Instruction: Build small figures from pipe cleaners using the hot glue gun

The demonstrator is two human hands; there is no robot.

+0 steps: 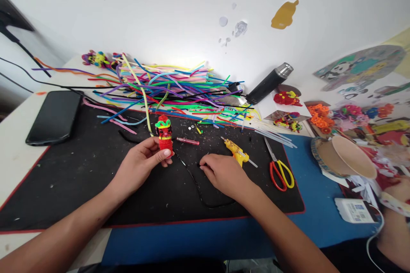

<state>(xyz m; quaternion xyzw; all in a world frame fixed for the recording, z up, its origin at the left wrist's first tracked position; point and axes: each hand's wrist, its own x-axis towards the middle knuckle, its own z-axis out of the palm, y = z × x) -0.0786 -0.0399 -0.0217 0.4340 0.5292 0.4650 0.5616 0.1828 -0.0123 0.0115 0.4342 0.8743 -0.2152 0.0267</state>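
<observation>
My left hand (149, 155) is closed round the lower part of a small pipe-cleaner figure (165, 138), held upright above the black mat. The figure has a red body, yellow bands, black parts and a green and red top. To its right, my right hand (222, 172) is pinched, back of the hand up. A dark bit shows at its fingertips, too small to name. Between the hands a thin black cord (194, 179) runs over the mat. Behind lies a small screwdriver-like tool (188, 141) with a red clear handle. A yellow hot glue gun (236, 151) rests just beyond my right hand.
Scissors (278, 170) with red and yellow handles lie right. A heap of pipe cleaners (166, 81) fills the back. A phone (54, 117) is at left. A black flask (270, 83), glue sticks (275, 136) and bowl (352, 158) stand right. Another person's arm (395, 230) shows.
</observation>
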